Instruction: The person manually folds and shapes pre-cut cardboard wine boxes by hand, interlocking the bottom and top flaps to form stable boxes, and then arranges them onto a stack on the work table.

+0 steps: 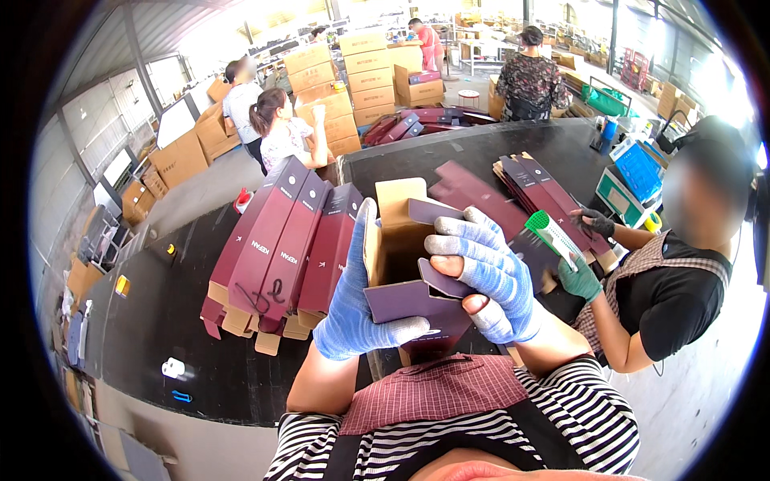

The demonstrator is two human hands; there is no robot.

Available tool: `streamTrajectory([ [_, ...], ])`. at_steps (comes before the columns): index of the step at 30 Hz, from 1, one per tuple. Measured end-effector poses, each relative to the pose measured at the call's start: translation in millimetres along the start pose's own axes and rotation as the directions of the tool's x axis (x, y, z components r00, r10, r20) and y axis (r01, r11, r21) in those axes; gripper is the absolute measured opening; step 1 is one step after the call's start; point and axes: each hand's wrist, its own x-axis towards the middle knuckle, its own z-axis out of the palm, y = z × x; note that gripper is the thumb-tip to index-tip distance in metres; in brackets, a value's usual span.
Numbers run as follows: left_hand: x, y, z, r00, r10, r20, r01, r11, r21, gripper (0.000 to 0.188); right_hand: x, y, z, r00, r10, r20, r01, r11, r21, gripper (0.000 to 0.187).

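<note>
A: Where is the maroon open-topped carton (413, 311) held?

B: At the centre of the view, before the wearer's chest. Its mouth is turned upward, and brown cardboard is shown inside.

A: How is it grasped?

B: With both hands. The left hand (346, 309), gloved in blue, is pressed to the nine o'clock side, its thumb laid across the near face. The flaps at three o'clock are gripped by the curled fingers of the right hand (499, 276), gloved alike, with two fingertips left bare.

A: Is any writing seen?

B: Small white print is borne on the near face. Between nine and ten o'clock, white lettering is printed along the long maroon cartons (269, 248), and one is marked with a black handwritten scrawl (266, 297).

A: And around these?

B: At two o'clock, flattened cartons (545, 183) are piled on the black-topped table (148, 321). At three, a green-and-white curled sheet (552, 232) is held by a gloved co-worker (678, 293).
</note>
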Motion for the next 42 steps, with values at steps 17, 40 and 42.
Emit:
streamTrajectory([
  [17, 2.6, 21.5, 5.4, 0.996, -0.024, -0.086, 0.000, 0.963, -0.268, 0.132, 3.0, -7.2, 1.3, 1.000, -0.022, 0.019, 0.021, 0.999, 0.025, 0.041],
  [40, 4.5, 32.5, 13.1, 0.953, 0.249, -0.176, -0.225, 0.963, 0.146, 0.083, 38.7, -6.6, -18.6, 0.961, -0.002, 0.278, -0.047, 0.985, 0.169, 0.069],
  [42, 4.3, 31.1, 10.4, 0.932, 0.310, -0.187, -0.285, 0.947, 0.148, 0.086, 37.8, -8.0, -15.4, 0.966, -0.001, 0.260, -0.035, 0.991, 0.132, 0.056],
])
